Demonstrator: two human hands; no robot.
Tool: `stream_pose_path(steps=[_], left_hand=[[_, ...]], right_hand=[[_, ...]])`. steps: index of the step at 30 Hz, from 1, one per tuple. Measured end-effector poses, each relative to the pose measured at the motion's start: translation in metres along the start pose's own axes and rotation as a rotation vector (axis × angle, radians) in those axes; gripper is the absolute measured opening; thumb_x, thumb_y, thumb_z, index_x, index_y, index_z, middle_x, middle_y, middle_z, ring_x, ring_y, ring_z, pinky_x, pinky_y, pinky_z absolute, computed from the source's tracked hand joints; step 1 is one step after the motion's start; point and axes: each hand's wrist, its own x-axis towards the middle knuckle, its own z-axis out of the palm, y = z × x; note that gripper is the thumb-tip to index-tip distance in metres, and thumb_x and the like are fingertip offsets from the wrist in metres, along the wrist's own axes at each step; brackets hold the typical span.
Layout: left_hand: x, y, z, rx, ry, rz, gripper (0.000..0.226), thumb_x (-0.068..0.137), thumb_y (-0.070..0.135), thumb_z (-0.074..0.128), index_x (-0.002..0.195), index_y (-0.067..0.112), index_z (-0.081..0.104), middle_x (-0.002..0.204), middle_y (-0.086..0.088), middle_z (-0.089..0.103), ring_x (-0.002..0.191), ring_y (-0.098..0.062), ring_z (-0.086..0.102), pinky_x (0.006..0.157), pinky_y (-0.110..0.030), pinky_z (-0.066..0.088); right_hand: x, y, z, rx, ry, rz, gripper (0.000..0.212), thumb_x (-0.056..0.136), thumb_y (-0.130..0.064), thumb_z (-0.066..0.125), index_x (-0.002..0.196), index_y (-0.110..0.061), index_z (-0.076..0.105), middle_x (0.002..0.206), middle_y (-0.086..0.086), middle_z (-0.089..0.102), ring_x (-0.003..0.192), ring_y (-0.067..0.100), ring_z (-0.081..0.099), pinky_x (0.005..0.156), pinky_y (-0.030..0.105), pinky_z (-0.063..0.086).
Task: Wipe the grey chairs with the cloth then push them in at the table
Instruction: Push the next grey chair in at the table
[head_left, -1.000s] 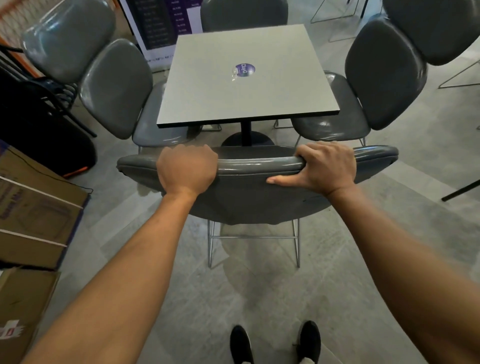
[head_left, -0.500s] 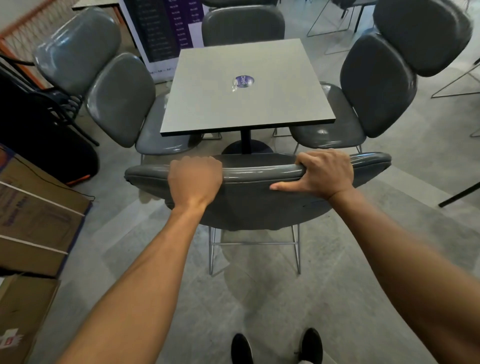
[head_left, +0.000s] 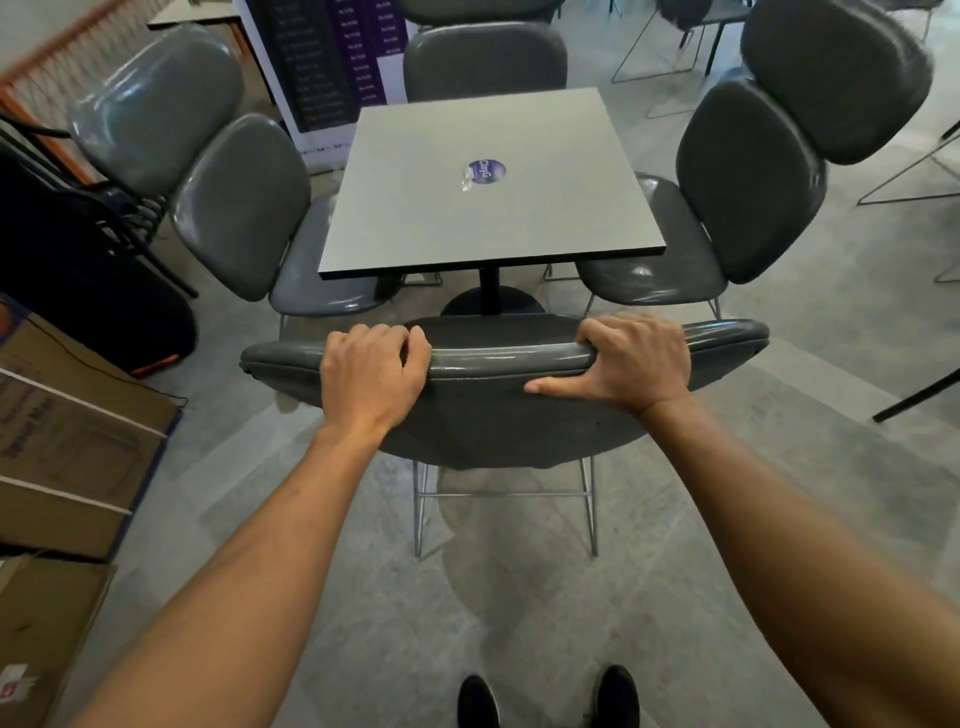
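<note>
Grey near chair (head_left: 498, 415) stands before us, our left hand (head_left: 371, 376) and right hand (head_left: 631, 364) both curled over the top edge of its backrest, its seat just short of the counter (head_left: 488, 208), where three more chairs are tucked.

Looks like a cafe or food-court seating area to me. Square grey table (head_left: 488, 182) on a single pedestal with a round branded sticker (head_left: 485, 171) in the middle, matching grey padded chairs (head_left: 748, 176) around it, more wire-leg chairs (head_left: 670, 31) behind, a purple menu-style banner (head_left: 337, 57), and cardboard boxes (head_left: 67, 441) stacked to the side.
</note>
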Motion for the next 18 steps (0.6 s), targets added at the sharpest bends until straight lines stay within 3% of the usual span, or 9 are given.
stream_pose_path(steps=[9, 14, 18], left_hand=[[-0.007, 0.01, -0.003, -0.023, 0.008, -0.066, 0.047, 0.105, 0.038, 0.03, 0.072, 0.019, 0.058, 0.074, 0.001, 0.059, 0.077, -0.019, 0.052, 0.088, -0.044, 0.043], [-0.017, 0.013, -0.003, -0.08, 0.031, -0.118, 0.054, 0.107, 0.043, 0.024, 0.096, 0.018, 0.071, 0.102, 0.0, 0.072, 0.107, -0.019, 0.058, 0.104, -0.041, 0.035], [-0.024, 0.018, -0.004, -0.12, -0.002, -0.128, 0.048, 0.11, 0.042, 0.026, 0.123, 0.025, 0.069, 0.133, 0.005, 0.066, 0.137, -0.02, 0.044, 0.118, -0.04, 0.023]], right_hand=[[0.001, -0.001, -0.012, 0.017, -0.173, 0.008, 0.081, 0.066, -0.105, 0.029, 0.072, -0.028, 0.054, 0.072, -0.012, 0.059, 0.065, 0.011, 0.054, 0.059, 0.026, 0.033], [0.0, -0.003, -0.017, 0.065, -0.326, 0.026, 0.08, 0.067, -0.104, 0.026, 0.088, -0.032, 0.054, 0.088, -0.013, 0.059, 0.08, 0.01, 0.051, 0.073, 0.03, 0.041], [0.002, 0.007, -0.019, 0.125, -0.411, -0.028, 0.08, 0.073, -0.1, 0.026, 0.104, -0.034, 0.059, 0.102, -0.012, 0.064, 0.09, 0.01, 0.055, 0.085, 0.034, 0.046]])
